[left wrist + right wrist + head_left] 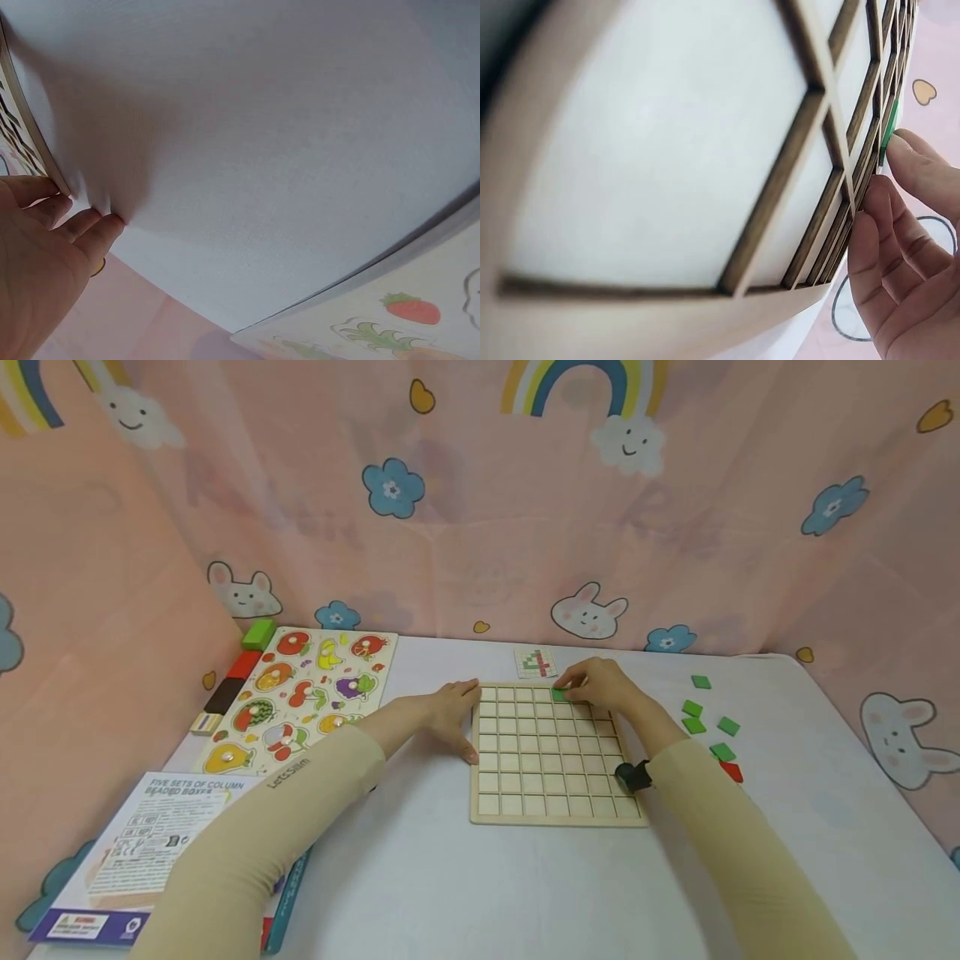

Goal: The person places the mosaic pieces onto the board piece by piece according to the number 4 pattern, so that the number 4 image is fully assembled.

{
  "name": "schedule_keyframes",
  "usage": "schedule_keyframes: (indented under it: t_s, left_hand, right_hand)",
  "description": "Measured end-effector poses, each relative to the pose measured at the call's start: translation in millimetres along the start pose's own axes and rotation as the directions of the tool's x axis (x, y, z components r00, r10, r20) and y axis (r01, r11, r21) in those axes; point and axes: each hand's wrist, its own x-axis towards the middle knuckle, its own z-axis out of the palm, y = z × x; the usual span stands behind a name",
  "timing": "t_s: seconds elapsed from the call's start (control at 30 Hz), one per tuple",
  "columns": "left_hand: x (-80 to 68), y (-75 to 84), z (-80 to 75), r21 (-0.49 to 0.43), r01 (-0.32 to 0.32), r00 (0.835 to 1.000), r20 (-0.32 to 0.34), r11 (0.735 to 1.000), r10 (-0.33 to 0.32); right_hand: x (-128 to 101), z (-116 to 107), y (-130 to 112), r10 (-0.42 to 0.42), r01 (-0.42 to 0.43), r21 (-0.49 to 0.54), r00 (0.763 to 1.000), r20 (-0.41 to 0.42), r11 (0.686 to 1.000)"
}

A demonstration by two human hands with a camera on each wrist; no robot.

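A wooden grid board [558, 821] with square cells lies flat on the white table. My right hand [600, 683] is over its far edge, pinching a green square tile [558, 695] at a top-row cell; in the right wrist view the thumb [911, 161] is against the green tile [890, 124]. The fingers behind the tile are partly hidden. My left hand [450, 714] rests at the board's left side, thumb and fingers spread, touching the edge. In the left wrist view the left hand's fingertips [109, 225] are near the board's corner.
A small pattern card [536, 663] lies just beyond the board. Several loose green tiles [694, 725] and a red piece [731, 771] are on the right. On the left are a fruit puzzle board [318, 693], coloured blocks [243, 664] and a boxed set [142, 852].
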Motion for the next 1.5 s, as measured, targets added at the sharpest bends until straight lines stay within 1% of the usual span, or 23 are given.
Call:
schedule_keyframes:
  t_s: [0.13,0.2,0.27,0.33,0.47,0.63,0.7,0.77,0.83,0.93,1.0,1.03,1.1,1.3,1.5]
  left_hand:
    - [0.3,-1.2,0.8,-0.003,-0.004,1.0,0.0,1.0,0.004]
    - [0.4,-1.3,1.3,-0.003,-0.004,1.0,0.001,1.0,0.004]
    - [0.5,-1.0,1.8,-0.006,-0.003,1.0,-0.003,1.0,0.003]
    - [0.4,-0.9,2.0,-0.009,0.0,1.0,-0.005,1.0,0.0]
    - [0.1,-0.1,1.6,-0.006,0.0,1.0,-0.007,1.0,0.0]
    - [0.6,0.0,1.2,0.012,-0.007,1.0,-0.002,1.0,0.007]
    - [1.1,-0.3,1.2,0.016,-0.008,1.0,0.001,1.0,0.008]
    - [1.5,-0.7,1.3,0.017,-0.007,1.0,0.003,1.0,0.007]
    - [1.7,-1.4,1.8,0.013,-0.003,1.0,0.003,1.0,0.003]
    - [2.0,-2.1,2.6,0.007,-0.003,1.0,0.0,1.0,0.003]
    - [2.0,-2.7,3.2,0.003,-0.004,1.0,0.0,1.0,0.004]
    - [2.0,-3.0,3.4,0.001,-0.005,1.0,-0.002,1.0,0.005]
    - [2.1,-3.1,3.5,-0.002,-0.006,1.0,-0.004,1.0,0.006]
    - [0.9,-2.5,3.1,-0.012,-0.011,1.0,-0.003,1.0,0.011]
    - [-0.2,-2.9,2.9,-0.013,-0.01,1.0,-0.006,1.0,0.01]
  right_hand:
    - [-3,-3,1,0.009,-0.009,0.002,1.0,0.005,1.0]
    - [-5,-6,5,0.037,-0.037,0.009,0.999,0.001,0.999]
    - [-7,-11,13,0.069,-0.069,0.007,0.997,-0.025,0.998]
    - [-11,-17,23,0.107,-0.107,0.013,0.993,-0.055,0.994]
    - [-22,-33,48,0.17,-0.171,-0.006,0.979,-0.117,0.985]
    - [-42,-55,84,0.216,-0.23,-0.057,0.959,-0.186,0.971]
    - [-50,-63,100,0.235,-0.251,-0.069,0.953,-0.189,0.965]
    - [-56,-70,113,0.261,-0.274,-0.068,0.952,-0.157,0.959]
    - [-62,-75,122,0.313,-0.318,-0.049,0.946,-0.089,0.947]
    - [-69,-79,131,0.401,-0.399,-0.043,0.915,0.038,0.916]
    - [-72,-80,134,0.442,-0.439,-0.05,0.893,0.088,0.897]
    - [-74,-80,134,0.45,-0.447,-0.058,0.888,0.096,0.893]
    - [-76,-80,134,0.449,-0.444,-0.071,0.89,0.081,0.893]
    - [-79,-78,133,0.419,-0.42,-0.074,0.907,-0.029,0.904]
    - [-80,-75,139,0.404,-0.412,-0.06,0.908,-0.11,0.909]
